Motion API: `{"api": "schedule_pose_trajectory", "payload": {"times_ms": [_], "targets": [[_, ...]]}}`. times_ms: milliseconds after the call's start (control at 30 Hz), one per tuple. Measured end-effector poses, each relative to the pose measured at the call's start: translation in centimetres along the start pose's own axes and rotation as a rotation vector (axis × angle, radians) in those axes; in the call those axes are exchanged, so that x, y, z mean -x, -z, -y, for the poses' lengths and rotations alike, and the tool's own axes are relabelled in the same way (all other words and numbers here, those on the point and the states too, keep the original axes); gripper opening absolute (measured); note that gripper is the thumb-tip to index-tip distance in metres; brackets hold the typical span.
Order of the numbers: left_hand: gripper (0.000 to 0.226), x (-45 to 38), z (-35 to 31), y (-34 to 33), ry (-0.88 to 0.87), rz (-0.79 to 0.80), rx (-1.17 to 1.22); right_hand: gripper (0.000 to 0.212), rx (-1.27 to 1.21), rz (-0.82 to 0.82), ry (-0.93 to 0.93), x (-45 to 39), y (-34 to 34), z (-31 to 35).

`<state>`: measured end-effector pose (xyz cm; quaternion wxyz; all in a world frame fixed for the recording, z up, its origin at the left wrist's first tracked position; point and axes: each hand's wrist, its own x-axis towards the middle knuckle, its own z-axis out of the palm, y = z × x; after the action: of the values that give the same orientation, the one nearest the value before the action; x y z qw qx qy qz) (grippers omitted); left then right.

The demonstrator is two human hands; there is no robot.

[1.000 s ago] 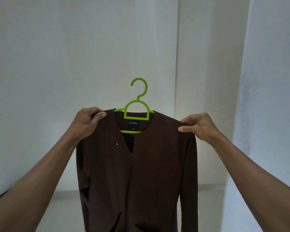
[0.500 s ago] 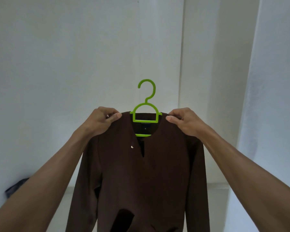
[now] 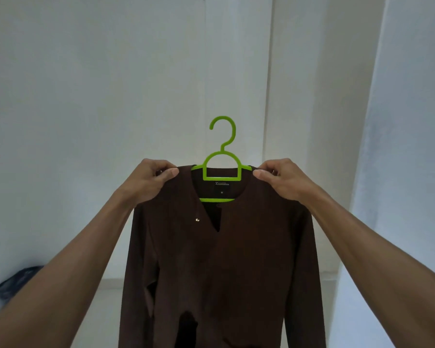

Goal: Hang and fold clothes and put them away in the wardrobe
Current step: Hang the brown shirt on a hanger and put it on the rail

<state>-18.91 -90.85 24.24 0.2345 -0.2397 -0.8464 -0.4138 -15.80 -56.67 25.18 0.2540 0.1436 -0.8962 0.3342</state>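
Below frame edge, brown top (image 3: 226,259) hem cut off; hanger (image 3: 221,169) shoulders seemingly hidden.

Brown shirt (image 3: 226,259) on green hanger (image 3: 221,156) — left hand (image 3: 148,182), right hand (image 3: 284,180) pinch shoulders.

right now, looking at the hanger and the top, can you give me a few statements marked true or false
1. The brown top is on a green hanger. True.
2. The hanger's hook is caught on a wardrobe rail. False: the hook stands free in front of the white wall, with no rail in view.
3. The left hand and the right hand each pinch a shoulder of the top, one on each side of the hanger. True.
4. The top is folded flat on a table. False: it hangs at full length below the hands.
5. A dark bundle lies low at the left, against the wall. True.
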Motion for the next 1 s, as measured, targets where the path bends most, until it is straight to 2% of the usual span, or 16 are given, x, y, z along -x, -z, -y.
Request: {"api": "schedule_pose_trajectory", "payload": {"times_ms": [133,267,367,433,533,600,767,833,900,967,1000], "targets": [[0.021,-0.1,0.2,0.4,0.045,0.111,-0.180,0.020,0.028,-0.122,0.023,0.1,0.5,-0.3],[0.018,0.1,1.1,0.2,0.016,0.031,-0.200,0.019,0.166,-0.051,0.101,0.1,1.2,-0.5],[0.020,0.3,1.7,-0.1,0.033,0.027,-0.194,0.019,0.183,-0.096,0.117,0.2,1.4,-0.8],[0.023,0.3,1.9,0.1,0.084,0.100,-0.224,0.019,0.192,-0.145,0.114,0.4,1.5,-1.1],[0.025,0.4,2.8,0.9,0.181,0.289,-0.333,0.017,0.200,-0.189,0.105,1.0,1.9,-1.5],[0.026,0.7,3.5,1.0,0.231,0.336,-0.358,0.017,0.199,-0.207,0.099,1.4,2.5,-1.9],[0.010,0.2,2.7,0.1,0.175,0.110,-0.398,0.016,0.246,-0.135,0.096,2.2,3.3,-2.2],[0.018,-0.5,2.1,0.2,0.190,0.061,-0.425,0.014,0.234,-0.132,0.083,2.3,3.4,-2.0],[0.039,-1.0,1.4,0.1,0.204,0.099,-0.444,0.012,0.195,-0.165,0.064,2.4,3.3,-1.9],[0.057,-1.1,0.2,-0.4,0.175,0.165,-0.274,0.014,0.153,-0.189,0.045,2.5,2.9,-1.7],[0.056,-1.2,-0.5,-1.0,0.129,0.176,-0.180,0.015,0.134,-0.192,0.038,2.5,2.7,-1.6]]}}
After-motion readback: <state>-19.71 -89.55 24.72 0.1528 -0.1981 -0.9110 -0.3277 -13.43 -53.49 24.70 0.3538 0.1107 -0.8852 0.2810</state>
